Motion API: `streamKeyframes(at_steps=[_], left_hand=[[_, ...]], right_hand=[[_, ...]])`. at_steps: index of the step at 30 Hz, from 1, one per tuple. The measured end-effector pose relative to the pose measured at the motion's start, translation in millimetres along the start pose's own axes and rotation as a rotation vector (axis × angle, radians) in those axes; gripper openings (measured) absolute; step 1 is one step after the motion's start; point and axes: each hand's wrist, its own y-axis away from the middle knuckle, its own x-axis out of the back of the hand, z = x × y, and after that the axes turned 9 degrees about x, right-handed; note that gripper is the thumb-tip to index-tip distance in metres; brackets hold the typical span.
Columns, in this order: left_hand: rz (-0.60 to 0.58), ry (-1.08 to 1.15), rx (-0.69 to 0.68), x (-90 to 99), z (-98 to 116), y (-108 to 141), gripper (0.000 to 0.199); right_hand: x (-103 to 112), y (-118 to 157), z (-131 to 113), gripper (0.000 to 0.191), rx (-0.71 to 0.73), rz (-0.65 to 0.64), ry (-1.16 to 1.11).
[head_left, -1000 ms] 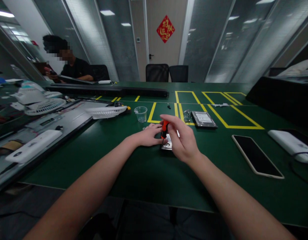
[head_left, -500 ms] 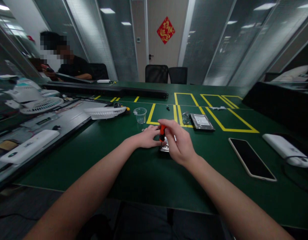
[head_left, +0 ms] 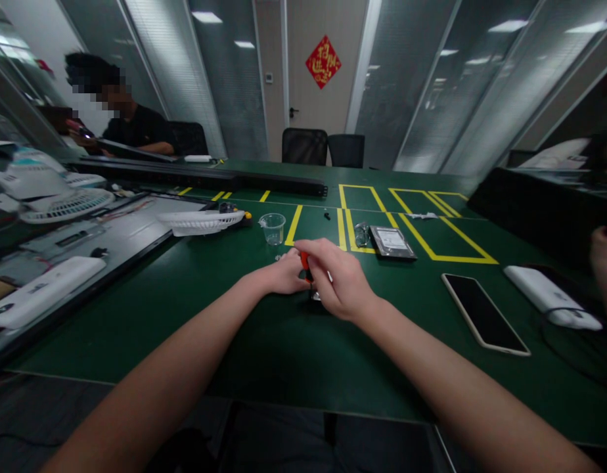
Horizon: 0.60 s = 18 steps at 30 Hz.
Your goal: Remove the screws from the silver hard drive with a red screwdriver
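Observation:
My right hand (head_left: 340, 279) is closed round the red-orange and black handle of a screwdriver (head_left: 304, 260). The tool points down, its tip near a small shiny metal hard drive (head_left: 315, 297) mostly covered by my hands. Against the drive's left side, my left hand (head_left: 285, 272) grips it, thumb towards the screwdriver; some of its fingers are hidden. A clear plastic cup (head_left: 273, 230) stands just beyond my left hand. Small pale bits (head_left: 278, 257) lie by its fingers, too small to make out.
Another hard drive (head_left: 393, 243) lies beside crumpled clear plastic (head_left: 361, 234). A phone (head_left: 485, 314) and a white power bank (head_left: 552, 297) are at right. White fan parts (head_left: 200, 222) and a large panel (head_left: 131, 236) fill the left. One person (head_left: 140, 128) sits across the table; another person's hand (head_left: 606, 263) shows at right.
The view has shifted slightly. My right hand has turned a little, with the screwdriver tilting, and covers more of the drive. Another person's hand has come into view at the right edge.

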Motion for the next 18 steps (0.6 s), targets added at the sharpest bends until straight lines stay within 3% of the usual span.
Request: streamKeyframes(at_steps=[3,6,10,18], left_hand=[[-0.028,0.021,-0.012,-3.7,-4.3,-1.2,0.03],[-0.009,0.022,0.012,-6.7,-9.1,-2.2,0.044],[-0.031,-0.028,0.004,-5.9,-11.3,-1.8,0.058],[-0.053,-0.044,0.064,0.9,-6.2,1.3,0.061]], right_hand=[[1.4,4.2,7.9,0.036,0.076,0.032,0.027],[1.7,11.4,14.2,0.044,0.107,0.092,0.048],[-0.5,23.0,18.2,0.051,0.101,0.175,0.072],[-2.4,32.0,11.4,0.052,0.026,0.266,0.074]])
